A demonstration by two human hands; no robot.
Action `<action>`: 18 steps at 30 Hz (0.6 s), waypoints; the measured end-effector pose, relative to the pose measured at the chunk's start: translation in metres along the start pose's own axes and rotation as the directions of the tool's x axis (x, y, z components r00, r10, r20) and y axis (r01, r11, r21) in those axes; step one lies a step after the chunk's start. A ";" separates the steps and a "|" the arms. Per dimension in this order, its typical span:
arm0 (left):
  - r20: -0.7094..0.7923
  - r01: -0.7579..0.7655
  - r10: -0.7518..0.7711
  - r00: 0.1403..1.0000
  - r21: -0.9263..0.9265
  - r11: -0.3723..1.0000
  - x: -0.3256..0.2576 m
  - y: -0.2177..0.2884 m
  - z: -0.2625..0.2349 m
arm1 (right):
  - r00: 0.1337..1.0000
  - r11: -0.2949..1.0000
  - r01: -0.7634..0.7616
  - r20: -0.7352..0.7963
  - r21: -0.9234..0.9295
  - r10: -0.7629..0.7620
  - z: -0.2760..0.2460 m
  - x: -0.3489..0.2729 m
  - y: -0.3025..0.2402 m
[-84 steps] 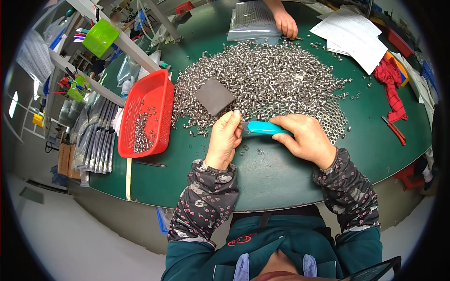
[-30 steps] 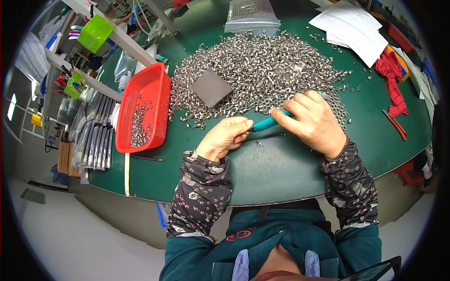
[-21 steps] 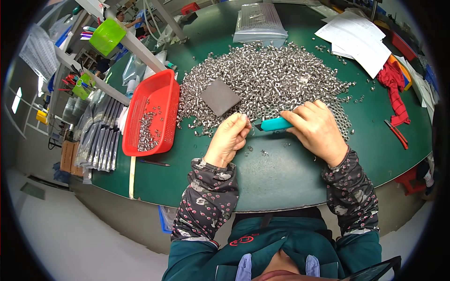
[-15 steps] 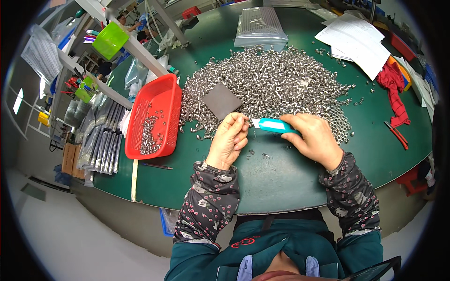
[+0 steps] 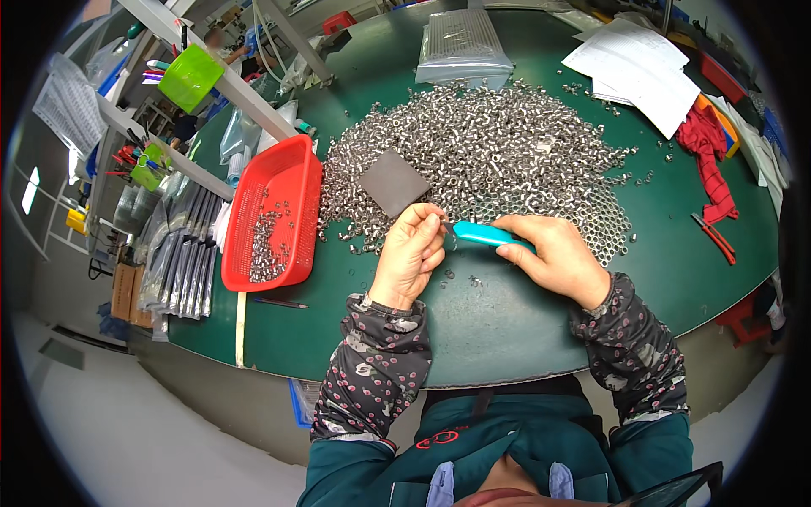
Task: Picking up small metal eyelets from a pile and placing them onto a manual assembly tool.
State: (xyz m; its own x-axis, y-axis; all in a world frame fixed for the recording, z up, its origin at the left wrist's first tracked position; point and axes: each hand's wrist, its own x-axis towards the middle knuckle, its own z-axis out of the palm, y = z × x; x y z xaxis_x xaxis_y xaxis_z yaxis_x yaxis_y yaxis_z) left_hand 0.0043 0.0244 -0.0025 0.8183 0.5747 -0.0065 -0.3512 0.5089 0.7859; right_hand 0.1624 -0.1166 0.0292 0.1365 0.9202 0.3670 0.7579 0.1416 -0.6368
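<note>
Bridging the space between the two hands, the teal-handled cutter (image 5: 490,235) lay with its long axis roughly crosswise, dipping slightly toward the right; the right hand (image 5: 553,258) gripped its right end, thumb below and fingers above, while the left hand (image 5: 405,260) was the nearer to its narrow tip; the tip pointed left, just beside the left fingertips, and whether the two touched could not be made out; the left thumb and forefinger were pinched together, apparently on a small piece (image 5: 444,221) too tiny to identify; beyond the left fingers, a flat grey square block (image 5: 394,182) rested on the near left part of a heap of small metal parts (image 5: 498,135); on the wearer's side of the fingertips, loose bits (image 5: 476,282) were scattered on the green table (image 5: 507,338); left of the left fingers stood a red basket (image 5: 309,220), with further metal parts inside.
</note>
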 end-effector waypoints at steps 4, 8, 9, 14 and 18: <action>-0.028 -0.015 0.016 0.999 0.030 0.999 -0.001 -0.001 0.000 | 0.999 0.997 -0.022 0.039 0.067 0.019 0.000 0.001 0.001; -0.101 -0.020 0.023 0.995 0.031 0.999 -0.002 -0.001 0.005 | 1.000 0.997 0.007 0.012 0.074 -0.007 0.004 0.001 0.005; -0.097 -0.028 0.031 0.995 0.035 0.999 -0.002 -0.001 0.004 | 1.000 0.998 0.011 0.003 0.063 -0.011 0.005 0.000 0.006; -0.109 -0.028 0.033 0.994 0.049 0.998 -0.002 0.000 0.004 | 0.999 0.999 0.041 -0.026 0.000 -0.041 0.007 0.000 0.007; -0.113 -0.011 0.016 0.993 0.051 0.999 -0.002 -0.001 0.003 | 0.994 0.993 0.081 -0.062 -0.090 -0.087 0.007 0.000 0.009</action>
State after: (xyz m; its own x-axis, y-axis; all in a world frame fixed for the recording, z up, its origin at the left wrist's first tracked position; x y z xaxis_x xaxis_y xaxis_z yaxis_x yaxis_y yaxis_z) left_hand 0.0039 0.0211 -0.0012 0.7560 0.6515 -0.0633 -0.3363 0.4696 0.8163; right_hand 0.1645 -0.1131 0.0187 0.1093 0.8801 0.4621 0.8209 0.1823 -0.5412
